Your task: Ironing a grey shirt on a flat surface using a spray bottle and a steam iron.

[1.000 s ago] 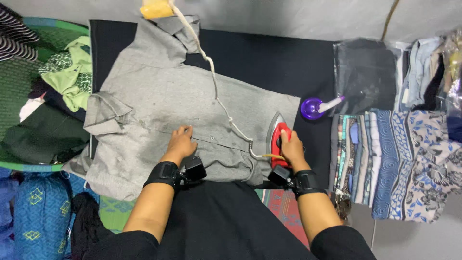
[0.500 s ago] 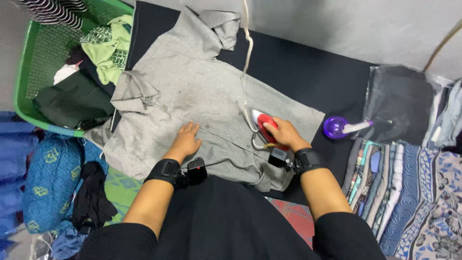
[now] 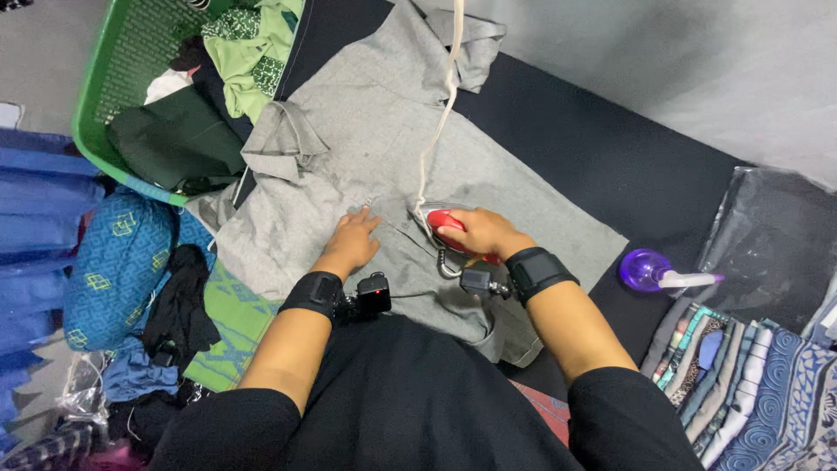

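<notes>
Green basket (image 3: 105, 131) of crumpled clothes (image 3: 235, 61)

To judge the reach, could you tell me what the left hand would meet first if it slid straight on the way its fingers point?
The left hand lies flat on the grey shirt, fingers pointing up-right; it would probably meet the white cord first.

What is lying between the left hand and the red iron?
Head view: only bare grey shirt separates the left hand from the red iron.

Clear plastic bag (image 3: 772, 240) w/ dark cloth, far right (flat, glossy).
</notes>
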